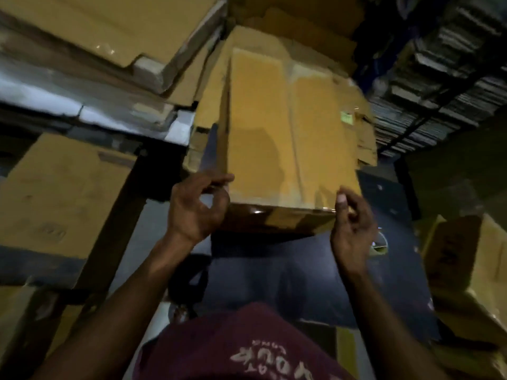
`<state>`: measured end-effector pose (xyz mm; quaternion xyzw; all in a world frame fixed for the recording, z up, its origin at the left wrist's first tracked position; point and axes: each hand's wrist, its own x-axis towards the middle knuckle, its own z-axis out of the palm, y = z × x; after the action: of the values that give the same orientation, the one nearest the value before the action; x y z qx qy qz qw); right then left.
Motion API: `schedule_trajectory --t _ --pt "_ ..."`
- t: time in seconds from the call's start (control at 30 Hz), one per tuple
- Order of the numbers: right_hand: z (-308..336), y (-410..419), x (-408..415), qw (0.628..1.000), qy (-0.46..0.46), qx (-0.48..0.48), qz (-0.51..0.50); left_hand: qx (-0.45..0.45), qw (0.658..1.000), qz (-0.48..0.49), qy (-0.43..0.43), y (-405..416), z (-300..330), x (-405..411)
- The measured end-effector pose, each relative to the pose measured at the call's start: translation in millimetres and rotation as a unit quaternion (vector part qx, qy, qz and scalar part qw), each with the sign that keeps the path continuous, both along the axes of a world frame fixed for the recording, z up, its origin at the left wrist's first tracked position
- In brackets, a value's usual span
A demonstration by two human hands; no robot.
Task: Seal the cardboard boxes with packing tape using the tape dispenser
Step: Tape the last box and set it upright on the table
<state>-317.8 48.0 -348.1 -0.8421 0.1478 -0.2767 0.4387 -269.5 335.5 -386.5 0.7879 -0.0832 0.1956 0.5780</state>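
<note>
Between our two hands sits one cardboard box [290, 138], its top flaps closed, with a glossy strip of tape [277, 213] shining along its near edge. We take this box as our landmark.

Our left hand [196, 207] is at the box's near left corner; its fingers are curled, forefinger and thumb close together in a ring, the fingertip reaching the box's edge. Whether that grip pinches anything we cannot tell, as the picture is blurred there. Our right hand [352, 229] is at the box's near right corner, thumb up beside the end of the tape and fingers loosely curled; whether it pinches the tape end we cannot tell either.

Left of the box we count one large carton [63, 204] lying low and, above it, a stack of flat cartons [104, 37]. Right of the box and nearer to us stands one more carton [466, 250], with a small roll [380, 246] between it and our right hand. Beyond the box to the right are dark shelves [439, 78] of stacked flat goods. Below the box is our maroon shirt [247, 346].
</note>
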Motion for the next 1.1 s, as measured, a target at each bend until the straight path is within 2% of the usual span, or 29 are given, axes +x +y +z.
schedule_trajectory --t 0.1,0.2,0.27,0.33,0.43,0.5,0.57,0.7,0.77,0.9,1.0,1.1 --pt "-65 -58 -39 0.987 0.064 0.09 -0.12 0.025 0.996 -0.087 -0.011 -52 28 -6" --pt "-97 -84 -47 0.98 0.102 0.108 -0.133 0.097 0.982 -0.163 0.013 -112 39 1" --pt "-95 -89 -45 0.974 0.096 0.149 -0.143 0.148 0.965 -0.207 0.064 -150 52 8" --pt "-93 -97 -35 0.967 0.08 0.187 -0.153 0.236 0.934 -0.247 0.107 -187 67 15" --pt "-115 -110 -17 0.968 0.099 0.195 -0.123 0.406 0.865 -0.268 0.121 -237 81 23" --pt "-124 -110 -11 0.969 0.095 0.195 -0.122 0.472 0.821 -0.289 0.143 -260 84 21" --pt "-122 -107 -13 0.97 0.051 0.172 -0.165 0.502 0.796 -0.292 0.169 -272 84 18" --pt "-120 -109 -27 0.959 -0.019 0.153 -0.238 0.5 0.802 -0.278 0.172 -280 82 17" --pt "-122 -112 -25 0.968 -0.023 0.139 -0.208 0.501 0.801 -0.277 0.175 -282 82 17" --pt "-108 -125 -8 0.979 0.02 0.177 -0.098 0.502 0.799 -0.275 0.184 -285 79 17" --pt "-107 -117 -4 0.98 0.065 0.175 -0.063 0.507 0.794 -0.283 0.182 -288 80 16" --pt "-116 -90 -10 0.986 0.054 0.155 -0.032 0.509 0.792 -0.286 0.18 -288 81 18"
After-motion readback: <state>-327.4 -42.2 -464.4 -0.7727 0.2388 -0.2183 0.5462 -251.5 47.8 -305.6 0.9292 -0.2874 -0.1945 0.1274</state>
